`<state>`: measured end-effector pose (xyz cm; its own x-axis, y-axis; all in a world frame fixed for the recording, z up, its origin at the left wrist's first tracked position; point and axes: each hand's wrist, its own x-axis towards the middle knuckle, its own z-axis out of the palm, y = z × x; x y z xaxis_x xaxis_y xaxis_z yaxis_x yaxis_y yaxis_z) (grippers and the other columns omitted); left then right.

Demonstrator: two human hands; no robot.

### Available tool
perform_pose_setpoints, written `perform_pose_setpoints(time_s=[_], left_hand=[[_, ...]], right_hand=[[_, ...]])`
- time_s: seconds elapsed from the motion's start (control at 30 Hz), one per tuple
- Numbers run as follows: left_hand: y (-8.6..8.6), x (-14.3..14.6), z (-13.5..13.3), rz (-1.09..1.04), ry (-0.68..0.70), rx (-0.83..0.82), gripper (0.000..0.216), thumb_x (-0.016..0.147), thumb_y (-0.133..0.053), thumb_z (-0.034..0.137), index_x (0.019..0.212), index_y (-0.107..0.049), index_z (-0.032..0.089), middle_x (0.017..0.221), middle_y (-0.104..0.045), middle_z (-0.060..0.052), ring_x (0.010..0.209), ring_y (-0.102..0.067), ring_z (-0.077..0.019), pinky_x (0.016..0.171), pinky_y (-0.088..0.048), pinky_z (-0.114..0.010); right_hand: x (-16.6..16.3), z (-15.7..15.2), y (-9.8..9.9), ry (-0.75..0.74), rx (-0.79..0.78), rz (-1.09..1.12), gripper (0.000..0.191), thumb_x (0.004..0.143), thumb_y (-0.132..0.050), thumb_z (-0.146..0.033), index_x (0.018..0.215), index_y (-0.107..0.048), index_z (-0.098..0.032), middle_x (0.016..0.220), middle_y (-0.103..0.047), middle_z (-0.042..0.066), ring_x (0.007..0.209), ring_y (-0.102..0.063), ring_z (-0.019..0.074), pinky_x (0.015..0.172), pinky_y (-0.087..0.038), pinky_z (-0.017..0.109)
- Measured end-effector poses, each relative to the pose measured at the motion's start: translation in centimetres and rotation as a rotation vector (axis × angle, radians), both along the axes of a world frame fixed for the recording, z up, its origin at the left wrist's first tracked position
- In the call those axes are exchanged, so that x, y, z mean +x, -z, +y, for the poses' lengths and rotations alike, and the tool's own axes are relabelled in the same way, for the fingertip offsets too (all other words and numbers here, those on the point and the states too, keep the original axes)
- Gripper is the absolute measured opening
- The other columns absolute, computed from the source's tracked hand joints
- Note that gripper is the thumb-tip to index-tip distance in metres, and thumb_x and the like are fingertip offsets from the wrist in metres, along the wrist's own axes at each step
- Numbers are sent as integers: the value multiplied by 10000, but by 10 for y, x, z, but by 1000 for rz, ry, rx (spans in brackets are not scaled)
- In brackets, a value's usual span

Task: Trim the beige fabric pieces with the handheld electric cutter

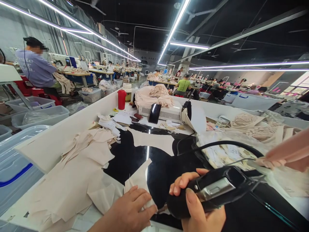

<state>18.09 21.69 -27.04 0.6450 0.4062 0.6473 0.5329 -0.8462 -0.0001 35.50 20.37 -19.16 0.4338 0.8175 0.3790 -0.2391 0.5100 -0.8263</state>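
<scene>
Fingers of the right hand (pixel 198 209) wrap tightly round a black handheld tool (pixel 212 190), thumb laid along its near side and fingertips curled over the top. The tool sits low in the head view, right of centre, just above the glossy black table (pixel 135 161). Its long axis runs from lower left to upper right, the rounded black end towards the left hand and the cord end towards the upper right; a silver plate shows on its flank. A black cable (pixel 224 143) arches away from that far end over a bag of small pieces (pixel 224 151).

The left hand (pixel 131 209) lies flat and spread, palm down, gripping nothing, fingers pressing a narrow beige fabric piece (pixel 140 178) onto the table just beside the tool's rounded end. That piece points away from the person. A heap of beige cut fabric (pixel 77 170) lies to the left; a red cup (pixel 121 99) and a phone (pixel 154 113) stand well beyond.
</scene>
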Motion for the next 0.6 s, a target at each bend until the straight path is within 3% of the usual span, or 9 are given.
perform_pose_setpoints(time_s=[0.17,0.4,0.6], left_hand=[[7,-1,-2,4,-20,9,229,945,-746,225,1166,-687,217,1084,-724,-49,998,-716,-222,963,-629,-382],[17,-5,-3,42,-29,-1,581,727,-986,356,1208,-678,251,1180,-717,-81,1068,-714,-241,989,-624,-406],[22,-8,-1,42,-50,-6,722,640,-1034,449,1239,-663,291,1272,-691,-107,1169,-692,-263,1042,-594,-424]], right_hand=[[2,1,1,2,2,-2,344,938,-793,-346,1211,-589,-303,827,-633,-41,637,-628,137,622,-579,315],[11,18,1,14,94,-51,327,939,-781,-271,1203,-590,-300,816,-659,-35,625,-648,151,604,-612,336],[4,27,5,-5,83,-72,335,948,-777,-259,1212,-572,-288,825,-666,-36,625,-660,151,603,-603,328]])
